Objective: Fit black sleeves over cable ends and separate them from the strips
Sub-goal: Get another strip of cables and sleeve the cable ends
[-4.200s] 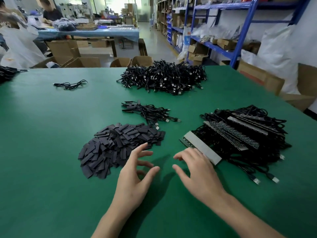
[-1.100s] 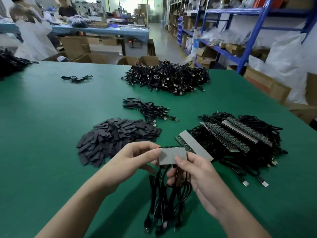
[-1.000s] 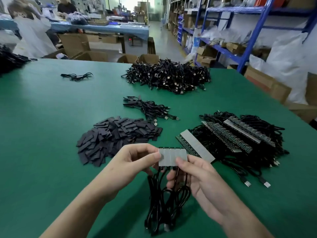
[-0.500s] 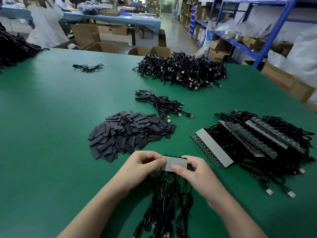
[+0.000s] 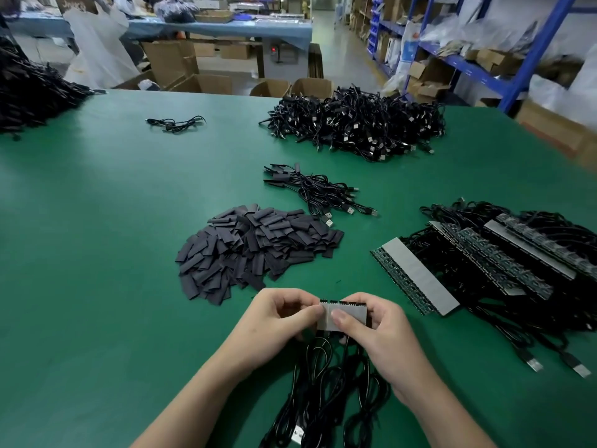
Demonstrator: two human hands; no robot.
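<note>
Pinching the short grey rectangular strip [image 5: 350, 313] at near centre, the left hand [image 5: 277, 318] and right hand [image 5: 381, 331] clamp its opposite ends, apparently snapping off one cable end; the next move likely needs a sleeve from the pile of flat black sleeves [image 5: 255, 250] just beyond.

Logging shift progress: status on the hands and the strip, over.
Left hand and right hand both pinch a short grey strip. Black cables trail below it. Sleeve pile just beyond, nothing between.
</note>
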